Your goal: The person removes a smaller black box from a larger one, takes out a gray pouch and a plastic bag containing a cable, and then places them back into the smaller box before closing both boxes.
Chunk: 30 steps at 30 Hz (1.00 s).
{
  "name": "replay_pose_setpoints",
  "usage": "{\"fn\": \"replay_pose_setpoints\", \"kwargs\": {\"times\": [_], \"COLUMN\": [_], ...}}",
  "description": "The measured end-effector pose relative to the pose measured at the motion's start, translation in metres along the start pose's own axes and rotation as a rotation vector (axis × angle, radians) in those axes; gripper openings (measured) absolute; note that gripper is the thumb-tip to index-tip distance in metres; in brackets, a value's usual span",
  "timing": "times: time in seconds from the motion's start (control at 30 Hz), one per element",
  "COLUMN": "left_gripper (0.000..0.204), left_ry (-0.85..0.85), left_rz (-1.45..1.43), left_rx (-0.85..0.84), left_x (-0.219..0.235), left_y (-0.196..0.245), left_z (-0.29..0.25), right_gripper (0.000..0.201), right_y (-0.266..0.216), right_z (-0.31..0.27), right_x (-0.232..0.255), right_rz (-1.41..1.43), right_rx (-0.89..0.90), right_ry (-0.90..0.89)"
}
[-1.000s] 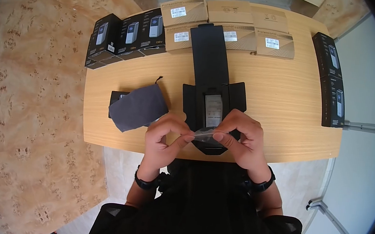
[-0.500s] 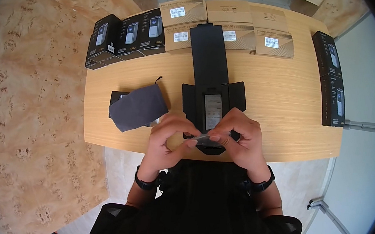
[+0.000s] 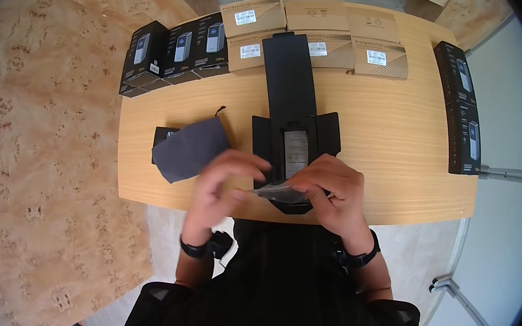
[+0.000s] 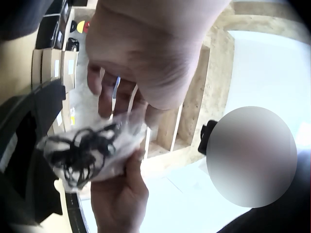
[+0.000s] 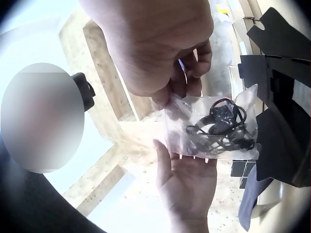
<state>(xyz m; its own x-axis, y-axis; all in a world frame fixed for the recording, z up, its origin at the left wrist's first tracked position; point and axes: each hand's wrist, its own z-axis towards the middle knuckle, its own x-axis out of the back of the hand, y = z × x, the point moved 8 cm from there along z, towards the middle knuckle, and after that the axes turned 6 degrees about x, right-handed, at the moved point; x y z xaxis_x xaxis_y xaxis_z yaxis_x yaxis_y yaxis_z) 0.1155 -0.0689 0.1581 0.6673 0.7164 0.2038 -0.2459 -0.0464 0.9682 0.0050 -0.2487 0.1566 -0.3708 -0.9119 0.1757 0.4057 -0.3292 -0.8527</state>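
Note:
A clear plastic bag [image 3: 283,194] with a coiled black cable [image 5: 223,128] inside is held up over the near end of an open black box [image 3: 286,91]. My right hand [image 3: 336,195] pinches the bag by one edge. To the other side, my left hand [image 3: 216,187] is blurred, its thumb and fingers spread apart beside the bag. In the right wrist view the left hand [image 5: 189,189] has its fingers behind the bag and its thumb away from it. A grey labelled item [image 3: 296,151] lies within the box.
Left of the box, a grey drawstring pouch [image 3: 190,148] lies over a small dark box [image 3: 161,134]. Brown cartons [image 3: 318,17] and black product boxes [image 3: 180,49] stack along the back. More black boxes [image 3: 466,139] line the right edge of the table [image 3: 393,147].
Both hands held the bag a second ago. The left hand has since spread its thumb and fingers and shifted left, while the right hand keeps its pinch.

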Motion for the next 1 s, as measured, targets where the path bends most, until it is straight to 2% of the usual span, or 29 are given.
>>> {"fn": "replay_pose_setpoints", "kwargs": {"times": [0.1, 0.2, 0.33, 0.43, 0.53, 0.73, 0.93, 1.0], "left_gripper": [0.065, 0.103, 0.14, 0.133, 0.125, 0.112, 0.115, 0.117], "left_ry": [0.124, 0.02, -0.148, -0.201, -0.19, -0.04, 0.099, 0.094], "left_rz": [0.1, 0.858, 1.329, 1.382, 1.324, 1.142, 0.827, 0.75], "left_rx": [0.08, 0.107, 0.457, 0.445, 0.349, 0.087, 0.114, 0.124], "left_x": [0.052, 0.057, 0.047, 0.045, 0.048, 0.06, 0.071, 0.069], "left_y": [-0.008, -0.019, -0.085, -0.099, -0.092, -0.055, -0.04, -0.04], "left_z": [0.007, 0.028, 0.026, 0.031, 0.034, 0.027, 0.006, 0.002], "right_gripper": [0.004, 0.013, 0.018, 0.014, 0.012, 0.011, 0.014, 0.016], "right_y": [0.002, 0.014, 0.013, 0.019, 0.022, 0.019, 0.011, 0.007], "right_z": [-0.005, -0.014, -0.023, -0.036, -0.045, -0.033, -0.001, 0.01], "right_x": [0.018, 0.033, 0.043, 0.044, 0.04, 0.026, -0.007, -0.022], "right_rz": [-0.017, 0.106, 0.195, 0.255, 0.329, 0.377, 0.342, 0.313], "right_rx": [-0.009, -0.216, -0.217, -0.22, -0.274, -0.304, -0.275, -0.25], "right_ry": [0.094, 0.215, 0.271, 0.297, 0.308, 0.296, 0.202, 0.155]}}
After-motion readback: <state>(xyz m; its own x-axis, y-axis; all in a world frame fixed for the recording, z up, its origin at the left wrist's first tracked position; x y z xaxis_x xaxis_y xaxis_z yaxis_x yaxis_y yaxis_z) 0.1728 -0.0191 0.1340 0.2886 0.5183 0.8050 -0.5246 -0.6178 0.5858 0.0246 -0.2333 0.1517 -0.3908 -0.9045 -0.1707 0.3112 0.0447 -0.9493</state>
